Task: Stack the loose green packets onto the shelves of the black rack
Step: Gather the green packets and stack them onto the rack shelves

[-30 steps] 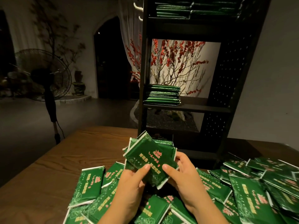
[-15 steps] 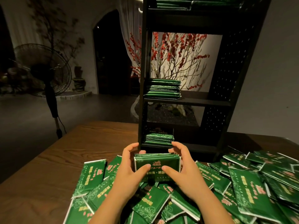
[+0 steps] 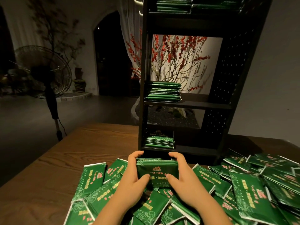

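- While loose packets (image 3: pixel 253 190) sprawl over the near part of the wooden table (image 3: pixel 48 184), both hands hold a squared-up bundle of green packets (image 3: pixel 157 169) just in front of the black rack (image 3: pixel 227 111), at its foot.
- Left hand (image 3: pixel 132 177) grips the bundle's left end, fingers curled over the top, thumb on its face.
- Right hand (image 3: pixel 182 176) mirrors it on the right end.
- Bottom shelf: a small stack (image 3: pixel 159 141) at the left.
- Middle shelf: a taller stack (image 3: pixel 163 91), also left.
- Top shelf: more packets (image 3: pixel 194 4).
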`<state>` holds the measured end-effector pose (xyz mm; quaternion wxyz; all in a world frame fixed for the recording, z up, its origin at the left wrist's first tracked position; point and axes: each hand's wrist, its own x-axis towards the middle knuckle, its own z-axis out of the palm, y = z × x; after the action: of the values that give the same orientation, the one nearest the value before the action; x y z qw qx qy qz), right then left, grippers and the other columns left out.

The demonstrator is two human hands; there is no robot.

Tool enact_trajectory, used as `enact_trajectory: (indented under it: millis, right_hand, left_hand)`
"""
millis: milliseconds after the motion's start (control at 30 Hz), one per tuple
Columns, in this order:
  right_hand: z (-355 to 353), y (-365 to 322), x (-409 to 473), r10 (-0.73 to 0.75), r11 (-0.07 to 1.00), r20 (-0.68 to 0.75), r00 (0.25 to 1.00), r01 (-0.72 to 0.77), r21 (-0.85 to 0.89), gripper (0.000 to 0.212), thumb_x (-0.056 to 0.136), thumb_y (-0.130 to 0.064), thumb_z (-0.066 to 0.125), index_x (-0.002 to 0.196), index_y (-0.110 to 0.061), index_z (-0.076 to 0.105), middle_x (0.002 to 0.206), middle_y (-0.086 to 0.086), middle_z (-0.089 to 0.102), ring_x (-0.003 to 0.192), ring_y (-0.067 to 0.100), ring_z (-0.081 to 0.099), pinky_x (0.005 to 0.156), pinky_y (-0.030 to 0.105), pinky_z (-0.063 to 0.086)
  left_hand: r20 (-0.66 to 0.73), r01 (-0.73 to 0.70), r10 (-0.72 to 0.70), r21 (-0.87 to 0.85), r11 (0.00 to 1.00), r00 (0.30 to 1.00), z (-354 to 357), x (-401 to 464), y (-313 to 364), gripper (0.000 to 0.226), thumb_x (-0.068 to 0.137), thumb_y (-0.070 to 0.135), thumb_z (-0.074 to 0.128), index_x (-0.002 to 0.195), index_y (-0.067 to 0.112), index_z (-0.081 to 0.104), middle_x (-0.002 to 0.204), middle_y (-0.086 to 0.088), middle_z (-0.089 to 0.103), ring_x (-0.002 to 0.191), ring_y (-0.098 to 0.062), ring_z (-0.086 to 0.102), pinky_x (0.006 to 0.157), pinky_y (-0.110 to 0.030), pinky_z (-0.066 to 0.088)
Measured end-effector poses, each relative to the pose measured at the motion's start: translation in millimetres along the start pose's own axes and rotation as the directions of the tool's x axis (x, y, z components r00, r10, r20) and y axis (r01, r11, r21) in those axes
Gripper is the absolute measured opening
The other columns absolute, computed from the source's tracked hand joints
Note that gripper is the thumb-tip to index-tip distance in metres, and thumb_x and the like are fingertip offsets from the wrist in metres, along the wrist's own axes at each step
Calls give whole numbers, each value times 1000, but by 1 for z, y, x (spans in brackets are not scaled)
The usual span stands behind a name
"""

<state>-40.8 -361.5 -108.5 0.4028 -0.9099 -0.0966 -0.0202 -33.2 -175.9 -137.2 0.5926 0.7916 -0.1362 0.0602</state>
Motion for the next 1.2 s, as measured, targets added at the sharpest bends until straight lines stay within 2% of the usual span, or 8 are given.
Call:
enact_trajectory:
  millis: [100,200,333,600,700,900,1000,1200]
  right_hand:
    - [-1,-2,0,-22,1000,-54,998,23,21,56,98,-26,56,139,-44,23,121,-17,48,95,-1,47,83,21,41]
    - [-3,-1,2,-31,988,-168,985,56,146,54,92,-22,65,135,-40,36,131,-24,43,120,-2,39,101,23,35]
    - [-15,1,4,50,873,-210,976,60,483,39,83,-5,74,113,-25,57,97,-4,74,91,11,70,80,27,56]
    - [-51,-24,6,-43,868,-308,950,188,459,13,90,-5,65,82,-15,61,54,-18,54,51,-2,48,53,11,41]
    - [-71,-40,16,-102,865,-378,920,269,423,10,90,-3,64,85,-12,62,57,-15,57,53,-1,49,55,12,41]
    - [-117,-76,59,-9,838,-444,896,249,486,8,92,-3,61,92,-9,66,71,-2,71,63,9,66,58,27,51]
    - [-143,-93,84,71,820,-418,905,186,541,8,92,-6,61,89,-8,69,84,11,75,76,20,72,67,37,58]
    - [-175,-126,131,199,783,-408,891,106,613,8,87,-9,69,89,-3,64,91,13,71,85,24,71,80,42,61]
  left_hand:
    - [-48,-7,9,33,999,999,-1,-2,3,67,94,8,59,127,56,28,117,36,51,81,-26,64,78,-42,58]
    - [-143,-43,32,-70,997,989,-1,-1,12,62,92,-1,62,124,45,36,120,20,53,64,-3,60,65,-18,51]
    - [-149,25,-76,-316,948,986,-2,3,25,47,91,-7,61,119,29,51,103,3,69,88,-7,70,70,-22,57]
    - [-138,-15,-29,-308,951,990,-12,28,65,31,90,-3,65,115,11,54,89,-3,75,83,-17,72,75,-32,58]
    - [-98,-18,-22,-390,921,995,-19,48,85,34,88,-2,66,119,7,55,100,-13,75,97,-33,71,88,-52,56]
    - [-75,59,-137,-634,771,988,-20,85,130,11,93,7,62,104,6,60,73,-5,70,53,-13,59,44,-20,43]
    - [1,230,-299,-641,732,954,-22,105,145,11,96,23,62,96,12,62,64,-3,66,44,-13,53,41,-19,42]
    - [-13,185,-309,-777,601,951,-25,138,177,19,93,29,67,99,11,67,65,-1,70,53,-10,61,49,-20,52]
